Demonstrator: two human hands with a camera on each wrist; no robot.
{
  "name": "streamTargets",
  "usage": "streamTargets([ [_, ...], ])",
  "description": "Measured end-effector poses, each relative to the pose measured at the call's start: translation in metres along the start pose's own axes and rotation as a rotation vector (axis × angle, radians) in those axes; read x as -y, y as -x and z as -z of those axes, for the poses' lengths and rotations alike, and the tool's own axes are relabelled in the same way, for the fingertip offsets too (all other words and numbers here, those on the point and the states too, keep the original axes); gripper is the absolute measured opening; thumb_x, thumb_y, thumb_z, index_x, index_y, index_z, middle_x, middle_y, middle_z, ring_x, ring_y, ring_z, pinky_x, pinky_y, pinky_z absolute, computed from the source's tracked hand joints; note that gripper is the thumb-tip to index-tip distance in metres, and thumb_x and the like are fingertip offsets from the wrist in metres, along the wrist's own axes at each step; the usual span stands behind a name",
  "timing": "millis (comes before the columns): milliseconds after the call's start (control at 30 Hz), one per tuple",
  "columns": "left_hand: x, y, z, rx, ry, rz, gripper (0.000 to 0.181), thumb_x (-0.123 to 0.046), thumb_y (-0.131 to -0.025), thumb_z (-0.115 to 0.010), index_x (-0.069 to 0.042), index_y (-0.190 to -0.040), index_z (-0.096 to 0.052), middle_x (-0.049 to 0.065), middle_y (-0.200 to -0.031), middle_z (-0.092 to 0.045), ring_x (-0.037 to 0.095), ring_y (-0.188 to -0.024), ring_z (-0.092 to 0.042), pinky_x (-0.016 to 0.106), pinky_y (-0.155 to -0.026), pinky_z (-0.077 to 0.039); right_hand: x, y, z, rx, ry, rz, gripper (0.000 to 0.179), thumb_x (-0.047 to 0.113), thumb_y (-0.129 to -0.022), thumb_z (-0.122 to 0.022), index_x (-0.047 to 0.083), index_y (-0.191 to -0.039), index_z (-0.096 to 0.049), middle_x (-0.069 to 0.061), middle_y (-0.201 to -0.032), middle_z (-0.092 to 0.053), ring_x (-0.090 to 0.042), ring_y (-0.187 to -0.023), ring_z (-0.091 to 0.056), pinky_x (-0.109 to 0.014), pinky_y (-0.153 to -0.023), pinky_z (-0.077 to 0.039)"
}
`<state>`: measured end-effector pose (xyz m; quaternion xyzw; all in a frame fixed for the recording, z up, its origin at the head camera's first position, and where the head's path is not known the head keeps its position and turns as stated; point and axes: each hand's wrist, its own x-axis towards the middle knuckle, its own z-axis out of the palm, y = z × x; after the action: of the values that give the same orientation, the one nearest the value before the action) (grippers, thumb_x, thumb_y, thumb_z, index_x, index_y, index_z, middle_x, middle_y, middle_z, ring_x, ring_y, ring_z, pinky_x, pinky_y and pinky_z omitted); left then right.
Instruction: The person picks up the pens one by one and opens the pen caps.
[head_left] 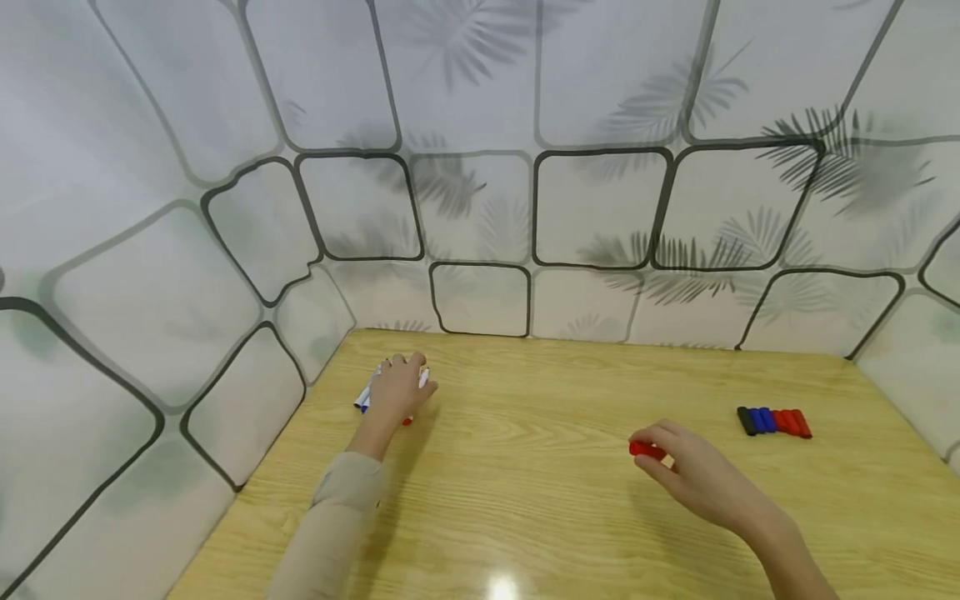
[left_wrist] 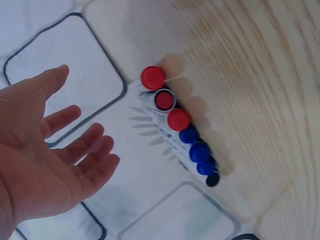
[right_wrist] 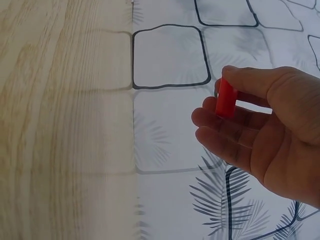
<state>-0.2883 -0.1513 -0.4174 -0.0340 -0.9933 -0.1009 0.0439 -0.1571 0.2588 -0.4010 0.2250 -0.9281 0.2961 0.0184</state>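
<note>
My right hand (head_left: 708, 479) pinches a red marker cap (head_left: 647, 450) between thumb and fingers, held above the table. In the right wrist view the cap (right_wrist: 226, 98) stands upright in the grip of the right hand (right_wrist: 255, 115). My left hand (head_left: 397, 387) is over a row of white markers (head_left: 365, 393) at the far left, partly hiding them. The left wrist view shows this hand (left_wrist: 60, 155) with relaxed fingers and nothing held, apart from the markers. Their ends are red (left_wrist: 152, 78), blue (left_wrist: 199, 152) and black (left_wrist: 213, 179).
On the wooden table (head_left: 517, 467), a row of black, blue and red caps (head_left: 774, 422) lies at the right. A patterned wall covering (head_left: 480, 208) with dark outlines and leaf shapes rises behind the table and along both sides.
</note>
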Motion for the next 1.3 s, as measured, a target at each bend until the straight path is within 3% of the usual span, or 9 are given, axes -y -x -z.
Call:
streamTargets([
  [200,-0.007,0.016,0.010,-0.037,0.066,-0.043,0.059,-0.044,-0.097,-0.061,-0.012,-0.144,-0.045,0.028,-0.137,-0.047,0.050,-0.124,-0.045,0.061,-0.096,-0.042,-0.011,-0.001,0.004,-0.016,0.034,-0.010,0.020,0.020,-0.097,-0.065,0.011,-0.114,-0.066,0.006,-0.105,-0.063,-0.011,-0.091,-0.060,-0.026,-0.070,-0.052],
  [467,-0.025,0.043,0.040,-0.144,0.205,-0.129,0.055,-0.039,-0.099,-0.061,-0.011,-0.143,-0.048,0.027,-0.132,-0.050,0.047,-0.115,-0.051,0.058,-0.092,-0.044,-0.029,0.000,0.018,-0.069,0.127,0.011,0.017,0.017,-0.094,-0.069,0.010,-0.110,-0.069,0.005,-0.102,-0.063,-0.010,-0.085,-0.060,-0.031,-0.071,-0.054],
  [667,-0.039,0.068,0.052,-0.180,0.325,-0.201,0.051,-0.036,-0.099,-0.062,-0.011,-0.142,-0.050,0.025,-0.132,-0.051,0.042,-0.114,-0.054,0.054,-0.089,-0.048,-0.051,0.001,0.027,-0.121,0.216,0.027,0.015,0.013,-0.092,-0.071,0.008,-0.106,-0.069,0.002,-0.100,-0.062,-0.011,-0.082,-0.060,-0.031,-0.069,-0.053],
  [800,-0.044,0.075,0.055,-0.187,0.335,-0.216,0.055,-0.037,-0.097,-0.065,-0.012,-0.143,-0.050,0.024,-0.134,-0.050,0.043,-0.115,-0.053,0.055,-0.091,-0.047,-0.065,0.005,0.037,-0.124,0.247,-0.007,0.017,0.014,-0.091,-0.072,0.007,-0.106,-0.069,0.000,-0.099,-0.062,-0.012,-0.081,-0.060,-0.029,-0.066,-0.052],
  [1000,-0.042,0.078,0.050,-0.120,0.302,-0.212,0.053,-0.034,-0.095,-0.067,-0.013,-0.142,-0.052,0.024,-0.134,-0.049,0.044,-0.115,-0.052,0.056,-0.090,-0.046,-0.089,0.010,0.050,-0.112,0.266,-0.047,0.016,0.014,-0.087,-0.076,0.008,-0.101,-0.070,0.005,-0.090,-0.065,-0.004,-0.075,-0.058,-0.026,-0.063,-0.050],
  [1133,-0.041,0.080,0.046,-0.021,0.257,-0.269,0.049,-0.030,-0.096,-0.067,-0.014,-0.140,-0.054,0.025,-0.136,-0.047,0.047,-0.120,-0.049,0.060,-0.094,-0.043,-0.109,0.013,0.057,-0.089,0.244,-0.092,0.018,0.014,-0.087,-0.076,0.005,-0.100,-0.069,0.004,-0.088,-0.068,-0.002,-0.074,-0.060,-0.026,-0.063,-0.051],
  [1300,-0.046,0.082,0.045,0.093,0.249,-0.344,0.050,-0.031,-0.096,-0.067,-0.018,-0.143,-0.052,0.026,-0.141,-0.043,0.048,-0.125,-0.046,0.061,-0.096,-0.043,-0.136,0.016,0.069,-0.078,0.261,-0.171,0.023,0.014,-0.087,-0.076,-0.001,-0.102,-0.066,0.000,-0.087,-0.069,-0.010,-0.074,-0.062,-0.029,-0.062,-0.050],
])
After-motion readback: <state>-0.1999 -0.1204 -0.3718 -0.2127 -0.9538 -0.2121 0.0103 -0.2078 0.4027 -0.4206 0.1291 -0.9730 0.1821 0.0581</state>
